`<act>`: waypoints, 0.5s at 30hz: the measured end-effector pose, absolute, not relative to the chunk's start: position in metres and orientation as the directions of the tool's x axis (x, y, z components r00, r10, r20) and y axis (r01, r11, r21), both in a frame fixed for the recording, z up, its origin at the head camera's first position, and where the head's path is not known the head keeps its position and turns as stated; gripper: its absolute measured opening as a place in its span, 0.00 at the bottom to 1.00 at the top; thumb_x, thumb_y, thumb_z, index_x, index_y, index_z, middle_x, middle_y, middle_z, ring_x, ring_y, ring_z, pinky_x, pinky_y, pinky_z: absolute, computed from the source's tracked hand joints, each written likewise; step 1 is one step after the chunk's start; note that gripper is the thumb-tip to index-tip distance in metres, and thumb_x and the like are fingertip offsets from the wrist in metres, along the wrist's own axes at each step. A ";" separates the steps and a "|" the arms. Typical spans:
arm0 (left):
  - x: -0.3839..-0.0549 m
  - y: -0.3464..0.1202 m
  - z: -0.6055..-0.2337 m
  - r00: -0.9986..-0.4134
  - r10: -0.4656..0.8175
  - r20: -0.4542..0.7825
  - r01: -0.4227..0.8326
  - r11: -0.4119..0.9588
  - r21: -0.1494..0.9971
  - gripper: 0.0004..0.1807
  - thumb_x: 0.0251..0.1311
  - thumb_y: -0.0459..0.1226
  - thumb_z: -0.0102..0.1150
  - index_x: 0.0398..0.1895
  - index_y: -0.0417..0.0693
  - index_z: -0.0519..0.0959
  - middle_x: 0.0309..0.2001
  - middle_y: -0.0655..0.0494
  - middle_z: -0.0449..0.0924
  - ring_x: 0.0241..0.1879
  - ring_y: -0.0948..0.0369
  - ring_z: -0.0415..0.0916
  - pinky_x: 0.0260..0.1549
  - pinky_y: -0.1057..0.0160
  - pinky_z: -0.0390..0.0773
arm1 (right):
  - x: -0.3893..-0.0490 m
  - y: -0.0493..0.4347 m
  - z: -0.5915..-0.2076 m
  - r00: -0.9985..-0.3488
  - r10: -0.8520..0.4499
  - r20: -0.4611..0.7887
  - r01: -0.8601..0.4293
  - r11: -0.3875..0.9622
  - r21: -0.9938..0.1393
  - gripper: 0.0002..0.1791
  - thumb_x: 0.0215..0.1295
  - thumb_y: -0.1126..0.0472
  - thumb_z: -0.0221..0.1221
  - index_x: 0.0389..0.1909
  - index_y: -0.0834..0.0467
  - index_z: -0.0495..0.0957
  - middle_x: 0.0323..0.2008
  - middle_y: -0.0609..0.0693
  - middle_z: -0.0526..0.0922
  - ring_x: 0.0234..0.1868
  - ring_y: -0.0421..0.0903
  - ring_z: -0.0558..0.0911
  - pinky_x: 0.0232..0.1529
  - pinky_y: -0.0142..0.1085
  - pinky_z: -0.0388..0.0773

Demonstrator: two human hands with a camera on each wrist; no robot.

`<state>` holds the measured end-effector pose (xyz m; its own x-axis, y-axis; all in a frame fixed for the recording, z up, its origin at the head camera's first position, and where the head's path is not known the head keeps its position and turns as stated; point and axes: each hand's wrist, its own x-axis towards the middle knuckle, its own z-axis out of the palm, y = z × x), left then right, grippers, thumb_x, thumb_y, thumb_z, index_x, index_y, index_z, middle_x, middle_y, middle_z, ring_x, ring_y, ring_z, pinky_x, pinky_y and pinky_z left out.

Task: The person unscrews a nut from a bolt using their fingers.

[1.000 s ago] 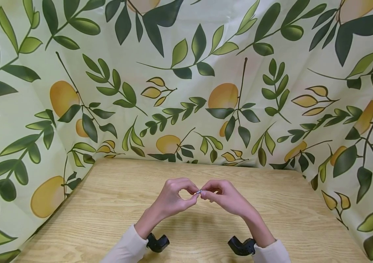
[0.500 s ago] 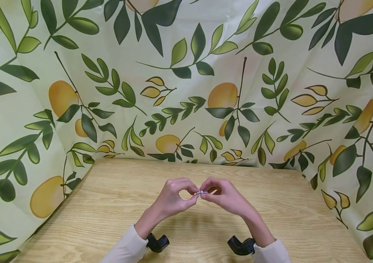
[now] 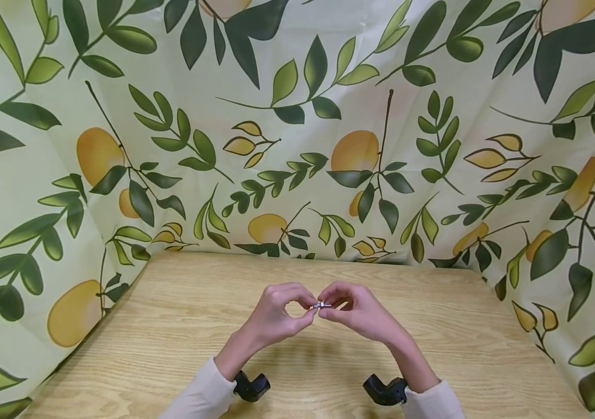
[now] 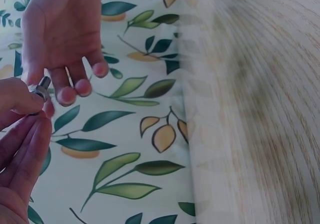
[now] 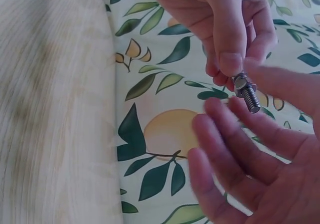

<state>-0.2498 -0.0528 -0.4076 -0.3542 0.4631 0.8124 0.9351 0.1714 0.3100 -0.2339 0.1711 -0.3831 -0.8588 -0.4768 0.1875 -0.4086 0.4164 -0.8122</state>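
Fingertips of the left hand pinch one end of a small silver bolt, held up over the table. A hex nut sits on the bolt, and the threaded end sticks out beyond it towards the right hand. That hand's thumb and index finger stand parted on either side of the bolt, with fingertips right by the nut. Its other fingers are loosely extended in the right wrist view. The left fingers hide the bolt's gripped end.
Below the hands lies a light wood-grain table. A cloth printed with leaves and oranges hangs behind it and at both sides. Black camera mounts are strapped to both wrists.
The right thumb and index finger have parted from the bolt, and its threaded end now shows between them. The left hand keeps its pinch in the same spot.
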 end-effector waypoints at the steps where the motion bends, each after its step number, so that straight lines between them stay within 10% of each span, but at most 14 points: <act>1: -0.250 -0.053 -0.408 -0.354 0.463 0.813 0.935 0.173 0.309 0.11 0.48 0.22 0.71 0.32 0.44 0.86 0.31 0.54 0.89 0.30 0.64 0.86 0.37 0.77 0.84 | -0.234 0.171 -0.383 -0.859 -0.478 0.185 -0.410 0.425 -0.807 0.09 0.69 0.56 0.66 0.45 0.56 0.85 0.40 0.49 0.87 0.42 0.41 0.84 0.42 0.33 0.83; 15: -0.251 -0.053 -0.407 -0.334 0.465 0.820 0.943 0.181 0.281 0.09 0.49 0.23 0.72 0.31 0.44 0.85 0.30 0.55 0.88 0.29 0.65 0.85 0.36 0.77 0.83 | -0.233 0.172 -0.382 -0.860 -0.473 0.192 -0.419 0.437 -0.796 0.08 0.72 0.54 0.63 0.43 0.54 0.86 0.40 0.49 0.88 0.42 0.40 0.84 0.42 0.33 0.83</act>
<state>-0.2510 -0.0528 -0.4071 -0.3336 0.4654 0.8198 0.9425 0.1810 0.2809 -0.2331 0.1717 -0.3817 -0.8597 -0.4733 0.1922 -0.4187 0.4374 -0.7958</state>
